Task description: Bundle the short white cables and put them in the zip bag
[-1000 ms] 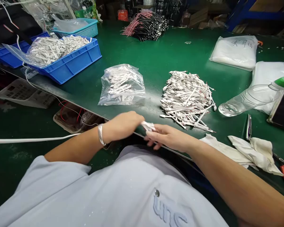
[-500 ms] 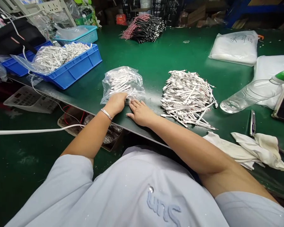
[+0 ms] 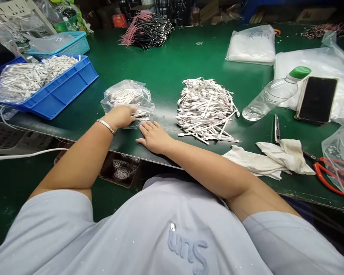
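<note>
While the left hand rests, grip unclear, on the bag of white leads, right hand open, a hasty tug could spill them

A green workbench stretches ahead, cardboard boxes and a blue metal frame beyond it.

Bright, even light falls from overhead across the green tabletop, with a pale band of glare on its surface just above the right hand. Shadows stay soft and short beneath that hand. The clear plastic bag and the water bottle throw small white highlights. The far background along the top of the frame sits dim. The wide lens bows the tabletop's front edge and stretches the lower corners, and fine detail inside the bag looks slightly soft.
</note>
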The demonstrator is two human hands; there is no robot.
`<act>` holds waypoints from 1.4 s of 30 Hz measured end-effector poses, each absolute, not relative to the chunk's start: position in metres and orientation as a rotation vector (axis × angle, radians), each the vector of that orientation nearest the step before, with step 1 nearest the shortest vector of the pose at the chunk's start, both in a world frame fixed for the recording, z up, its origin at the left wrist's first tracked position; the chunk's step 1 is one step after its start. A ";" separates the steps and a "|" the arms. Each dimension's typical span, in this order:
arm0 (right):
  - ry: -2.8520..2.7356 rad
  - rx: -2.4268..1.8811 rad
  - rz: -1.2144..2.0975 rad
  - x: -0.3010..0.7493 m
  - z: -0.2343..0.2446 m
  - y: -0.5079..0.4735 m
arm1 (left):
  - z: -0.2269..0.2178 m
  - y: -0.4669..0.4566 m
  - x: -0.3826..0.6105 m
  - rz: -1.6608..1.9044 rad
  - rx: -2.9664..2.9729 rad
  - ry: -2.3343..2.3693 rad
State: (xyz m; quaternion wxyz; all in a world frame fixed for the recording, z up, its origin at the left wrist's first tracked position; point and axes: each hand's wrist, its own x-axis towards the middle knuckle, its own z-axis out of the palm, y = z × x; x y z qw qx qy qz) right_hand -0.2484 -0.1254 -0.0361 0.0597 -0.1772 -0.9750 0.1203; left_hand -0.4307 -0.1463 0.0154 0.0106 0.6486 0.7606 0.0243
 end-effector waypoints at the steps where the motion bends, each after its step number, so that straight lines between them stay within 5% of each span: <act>1: -2.950 -0.535 0.360 -0.248 -0.037 -0.125 | 0.016 -0.148 -0.426 0.032 2.015 2.414; 14: -3.078 -0.297 0.320 -0.195 -0.014 -0.148 | 0.015 -0.159 -0.384 -0.175 1.964 2.529; 18: -3.107 -0.096 0.357 -0.132 -0.008 -0.157 | 0.021 -0.173 -0.334 -0.055 2.179 2.328; 23: -2.988 -0.338 0.335 -0.092 -0.015 -0.152 | 0.029 -0.144 -0.266 0.205 2.542 1.989; 42: -2.775 -0.647 0.011 -0.073 -0.013 -0.118 | 0.057 -0.080 -0.230 -0.588 2.633 1.794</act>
